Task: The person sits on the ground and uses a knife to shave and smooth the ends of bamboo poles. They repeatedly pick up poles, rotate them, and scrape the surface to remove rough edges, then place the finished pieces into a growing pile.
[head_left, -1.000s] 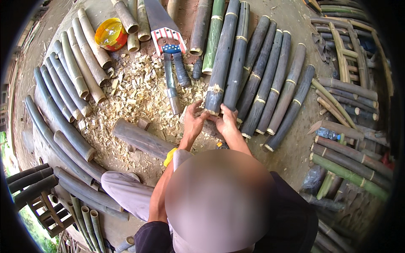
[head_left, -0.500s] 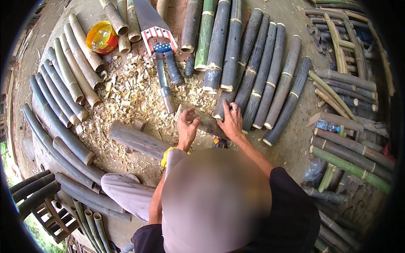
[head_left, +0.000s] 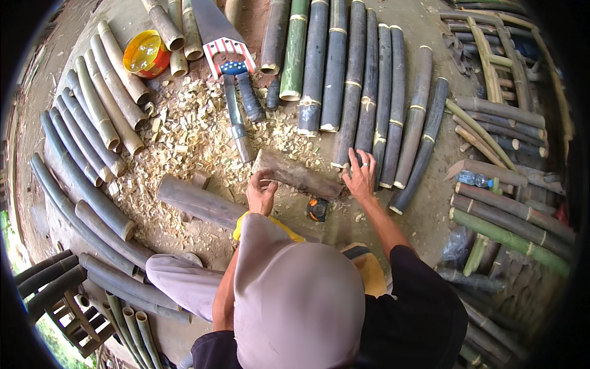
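Brown floor | upper-right dark bamboo poles, perhaps rowed for reach | your left hand: fingers apart; right hand: grip unclear

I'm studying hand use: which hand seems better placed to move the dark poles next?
Probably the right hand: it is at the lower ends of the dark poles, while the left hand is by the wood block.
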`<state>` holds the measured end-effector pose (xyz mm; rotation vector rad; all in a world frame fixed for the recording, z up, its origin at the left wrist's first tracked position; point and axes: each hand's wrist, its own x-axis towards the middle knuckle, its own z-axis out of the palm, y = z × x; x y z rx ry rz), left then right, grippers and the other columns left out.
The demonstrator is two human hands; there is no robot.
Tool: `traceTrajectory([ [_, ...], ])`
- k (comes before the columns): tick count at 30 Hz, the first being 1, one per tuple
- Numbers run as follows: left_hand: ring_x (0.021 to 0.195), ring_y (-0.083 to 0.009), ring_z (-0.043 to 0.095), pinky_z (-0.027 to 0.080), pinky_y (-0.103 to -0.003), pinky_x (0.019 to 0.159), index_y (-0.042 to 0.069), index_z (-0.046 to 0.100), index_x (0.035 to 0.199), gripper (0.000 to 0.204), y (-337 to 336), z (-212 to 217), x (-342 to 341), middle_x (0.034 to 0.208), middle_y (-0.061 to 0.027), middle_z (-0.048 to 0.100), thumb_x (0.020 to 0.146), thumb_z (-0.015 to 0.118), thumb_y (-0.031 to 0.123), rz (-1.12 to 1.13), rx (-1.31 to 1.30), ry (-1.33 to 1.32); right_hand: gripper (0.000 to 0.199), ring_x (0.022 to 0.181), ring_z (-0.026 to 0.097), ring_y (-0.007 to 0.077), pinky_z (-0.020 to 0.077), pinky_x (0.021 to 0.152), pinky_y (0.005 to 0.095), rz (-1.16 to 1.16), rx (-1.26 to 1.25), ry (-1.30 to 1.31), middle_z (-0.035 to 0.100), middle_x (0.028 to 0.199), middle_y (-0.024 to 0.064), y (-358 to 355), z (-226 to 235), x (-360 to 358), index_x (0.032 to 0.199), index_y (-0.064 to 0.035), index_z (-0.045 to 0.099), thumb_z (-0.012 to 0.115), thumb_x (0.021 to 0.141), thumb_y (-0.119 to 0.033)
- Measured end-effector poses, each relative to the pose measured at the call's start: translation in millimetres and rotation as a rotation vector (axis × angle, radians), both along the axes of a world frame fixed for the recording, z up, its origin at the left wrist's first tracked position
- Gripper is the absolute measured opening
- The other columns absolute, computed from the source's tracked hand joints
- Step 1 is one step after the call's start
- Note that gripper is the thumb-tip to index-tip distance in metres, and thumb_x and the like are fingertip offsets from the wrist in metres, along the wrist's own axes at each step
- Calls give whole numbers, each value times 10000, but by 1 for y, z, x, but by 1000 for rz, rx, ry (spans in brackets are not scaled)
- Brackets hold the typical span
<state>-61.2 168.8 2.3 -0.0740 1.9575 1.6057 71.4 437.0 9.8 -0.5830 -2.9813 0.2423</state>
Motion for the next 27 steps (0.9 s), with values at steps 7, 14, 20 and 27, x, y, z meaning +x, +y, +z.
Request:
traceTrajectory([
  [7,864,-212,632,508,-327,756,17,601,1117,398,5,-4,14,989,-120,624,737,645,128,-91,-25,45,894,908,593,450,503,772,470,-535,-329,5,107,1418,386,-32,-15,7,1463,-294,236,662,744,24],
  [14,849,-195,624,502,-315,749,20,607,1106,373,1,-7,8,977,-111,621,752,650,131,-87,-25,10,612,1140,505,383,420,941,446,-350,-406,73,514,1228,244,4,17,33,1348,-117,440,602,763,-41],
  [20,866,-181,597,495,-301,750,12,598,1118,384,-18,-11,4,994,-101,598,753,651,120,-13,-42,-26,559,1150,477,394,396,973,435,-896,67,45,492,1237,245,98,5,124,1284,-30,464,634,763,-145],
  [27,820,-148,569,474,-269,711,-1,582,1138,390,-23,-24,8,971,-80,583,762,639,84,35,22,-89,713,1225,457,361,354,1043,403,-1234,-347,24,447,1347,241,155,-52,198,1345,44,393,649,790,-324],
])
